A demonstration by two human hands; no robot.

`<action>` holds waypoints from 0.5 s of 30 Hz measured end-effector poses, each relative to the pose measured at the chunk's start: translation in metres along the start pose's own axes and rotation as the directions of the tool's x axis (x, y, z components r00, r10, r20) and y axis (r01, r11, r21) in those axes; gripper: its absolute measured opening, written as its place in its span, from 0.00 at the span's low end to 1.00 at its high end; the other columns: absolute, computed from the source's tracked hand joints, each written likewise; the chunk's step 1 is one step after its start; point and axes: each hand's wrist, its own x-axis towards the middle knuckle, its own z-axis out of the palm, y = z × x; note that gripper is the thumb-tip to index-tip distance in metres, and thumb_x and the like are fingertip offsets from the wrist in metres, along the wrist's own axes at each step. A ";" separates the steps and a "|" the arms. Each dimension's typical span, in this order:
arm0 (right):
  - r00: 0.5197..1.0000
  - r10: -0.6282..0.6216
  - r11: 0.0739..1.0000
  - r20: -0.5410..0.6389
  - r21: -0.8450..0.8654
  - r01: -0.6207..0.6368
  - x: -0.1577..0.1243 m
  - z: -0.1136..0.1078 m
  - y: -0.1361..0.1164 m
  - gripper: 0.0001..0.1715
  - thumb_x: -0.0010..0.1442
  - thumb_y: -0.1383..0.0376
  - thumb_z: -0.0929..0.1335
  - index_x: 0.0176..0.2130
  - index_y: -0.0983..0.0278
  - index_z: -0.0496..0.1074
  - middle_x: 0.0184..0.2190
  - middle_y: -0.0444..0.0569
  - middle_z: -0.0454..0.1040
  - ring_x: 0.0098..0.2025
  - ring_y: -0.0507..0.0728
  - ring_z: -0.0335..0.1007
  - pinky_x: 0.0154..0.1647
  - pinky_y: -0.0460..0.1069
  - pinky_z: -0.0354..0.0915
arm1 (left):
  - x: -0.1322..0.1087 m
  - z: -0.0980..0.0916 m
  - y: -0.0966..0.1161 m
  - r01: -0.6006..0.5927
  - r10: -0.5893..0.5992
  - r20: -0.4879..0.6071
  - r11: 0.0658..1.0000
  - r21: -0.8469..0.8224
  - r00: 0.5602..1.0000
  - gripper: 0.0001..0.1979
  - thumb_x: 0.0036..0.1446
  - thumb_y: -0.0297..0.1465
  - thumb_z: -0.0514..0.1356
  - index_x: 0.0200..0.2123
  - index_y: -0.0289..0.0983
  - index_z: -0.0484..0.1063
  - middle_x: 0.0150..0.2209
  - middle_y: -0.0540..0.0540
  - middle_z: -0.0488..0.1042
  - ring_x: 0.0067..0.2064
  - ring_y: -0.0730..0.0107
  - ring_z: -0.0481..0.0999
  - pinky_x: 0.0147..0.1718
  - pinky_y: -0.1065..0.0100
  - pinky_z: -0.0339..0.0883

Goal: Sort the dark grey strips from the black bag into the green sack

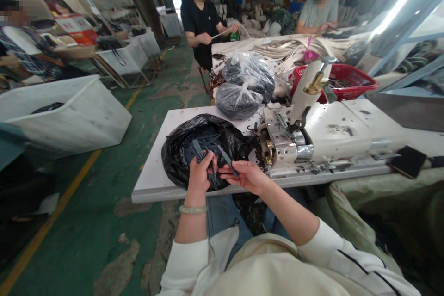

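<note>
My left hand (201,171), with a pale bangle at its wrist, is closed on several dark grey strips (198,149) that stick up past the fingers. Between the thumb and fingers of my right hand (245,175) is a single dark grey strip (226,157), tilted up to the left. Both hands are over the near side of an open black plastic bag (173,157), where more such strips (211,141) lie. The strips look flat and narrow; their material I cannot make out. Just right of the bag stands a sewing machine (291,143).
Clear plastic bags of dark pieces (239,99) sit behind the black bag on the white table (149,189). A red basket (350,78) and pale straps (287,51) are farther back. A dark flat object (408,161) lies at the right edge. Co-workers sit beyond; a white bin (104,115) stands left.
</note>
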 end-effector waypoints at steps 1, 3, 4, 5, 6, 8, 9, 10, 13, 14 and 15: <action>1.000 0.004 1.000 0.019 -0.008 -0.004 -0.001 -0.001 0.000 0.13 0.58 0.63 0.69 0.40 0.71 0.75 0.41 0.57 0.78 0.41 0.58 0.77 0.34 0.45 0.73 | -0.001 0.001 0.001 -0.006 0.006 0.014 1.000 0.002 1.000 0.12 0.45 0.34 0.67 0.27 0.34 0.69 0.18 0.54 0.66 0.15 0.82 0.60 0.13 0.77 0.52; 0.999 0.021 0.999 0.028 -0.039 -0.020 -0.003 -0.002 0.000 0.15 0.58 0.62 0.70 0.41 0.72 0.75 0.40 0.58 0.78 0.39 0.57 0.77 0.34 0.44 0.73 | -0.002 0.002 0.002 -0.014 0.013 0.044 1.000 0.026 0.999 0.13 0.44 0.34 0.68 0.30 0.33 0.71 0.16 0.55 0.65 0.15 0.80 0.61 0.14 0.76 0.53; 0.999 0.030 0.998 0.018 -0.059 -0.029 -0.004 -0.002 0.000 0.15 0.58 0.62 0.70 0.41 0.72 0.75 0.38 0.58 0.78 0.36 0.56 0.78 0.32 0.44 0.73 | -0.002 0.003 0.002 -0.015 0.012 0.060 0.999 0.047 0.998 0.13 0.44 0.33 0.68 0.31 0.33 0.71 0.16 0.54 0.66 0.15 0.80 0.61 0.14 0.75 0.54; 0.999 0.040 0.996 0.008 -0.078 -0.040 -0.005 -0.003 0.000 0.15 0.58 0.62 0.70 0.41 0.73 0.75 0.36 0.58 0.79 0.34 0.55 0.78 0.31 0.43 0.72 | -0.003 0.004 0.002 -0.014 0.010 0.069 0.997 0.070 0.998 0.13 0.44 0.33 0.68 0.31 0.32 0.71 0.16 0.54 0.66 0.15 0.79 0.61 0.14 0.75 0.54; 0.999 0.053 0.995 0.003 -0.089 -0.053 -0.005 -0.004 0.000 0.15 0.58 0.63 0.69 0.41 0.73 0.75 0.35 0.58 0.79 0.32 0.54 0.78 0.29 0.42 0.72 | -0.004 0.005 0.002 -0.014 0.007 0.074 0.996 0.093 0.997 0.13 0.44 0.33 0.68 0.30 0.32 0.71 0.16 0.53 0.67 0.15 0.79 0.62 0.14 0.75 0.54; 0.996 0.089 0.993 0.025 -0.078 -0.087 -0.008 -0.007 0.000 0.16 0.61 0.63 0.67 0.42 0.74 0.74 0.35 0.59 0.79 0.31 0.54 0.78 0.28 0.42 0.71 | -0.005 0.007 0.001 -0.016 0.007 0.073 0.993 0.117 0.997 0.12 0.44 0.32 0.68 0.29 0.33 0.70 0.15 0.53 0.67 0.15 0.78 0.62 0.14 0.75 0.55; 0.992 0.111 0.993 0.051 -0.052 -0.109 -0.009 -0.008 -0.001 0.17 0.63 0.62 0.65 0.43 0.74 0.74 0.36 0.59 0.78 0.32 0.54 0.77 0.29 0.42 0.72 | -0.005 0.007 0.001 -0.020 0.012 0.069 0.993 0.116 0.998 0.11 0.44 0.32 0.68 0.28 0.33 0.69 0.15 0.53 0.67 0.15 0.78 0.62 0.14 0.75 0.55; 0.987 0.139 0.990 0.083 -0.017 -0.138 -0.010 -0.010 -0.001 0.19 0.65 0.61 0.62 0.44 0.74 0.73 0.38 0.60 0.78 0.34 0.54 0.77 0.31 0.43 0.72 | -0.005 0.007 0.001 -0.021 0.014 0.069 0.993 0.113 0.997 0.11 0.44 0.31 0.67 0.28 0.34 0.68 0.15 0.53 0.67 0.15 0.78 0.62 0.14 0.75 0.55; 0.964 0.217 0.969 0.156 0.085 -0.232 -0.013 -0.014 -0.005 0.31 0.69 0.56 0.52 0.45 0.76 0.72 0.41 0.62 0.77 0.38 0.55 0.77 0.35 0.44 0.72 | -0.006 0.009 0.002 -0.013 0.006 0.078 0.995 0.095 0.997 0.12 0.44 0.32 0.67 0.28 0.35 0.67 0.15 0.54 0.67 0.15 0.79 0.62 0.14 0.75 0.55; 0.957 0.237 0.961 0.165 0.104 -0.256 -0.014 -0.014 -0.006 0.34 0.69 0.55 0.50 0.45 0.76 0.71 0.41 0.62 0.77 0.39 0.55 0.77 0.35 0.44 0.72 | -0.006 0.009 0.003 -0.011 0.004 0.076 0.996 0.093 0.997 0.12 0.44 0.32 0.67 0.29 0.35 0.67 0.15 0.54 0.67 0.14 0.79 0.61 0.14 0.75 0.54; 0.953 0.251 0.955 0.171 0.113 -0.272 -0.014 -0.014 -0.008 0.36 0.69 0.54 0.48 0.45 0.76 0.71 0.41 0.62 0.76 0.39 0.55 0.76 0.35 0.44 0.72 | -0.006 0.010 0.003 -0.009 0.002 0.072 0.995 0.096 0.997 0.13 0.44 0.32 0.68 0.29 0.35 0.66 0.15 0.54 0.67 0.14 0.79 0.61 0.14 0.75 0.55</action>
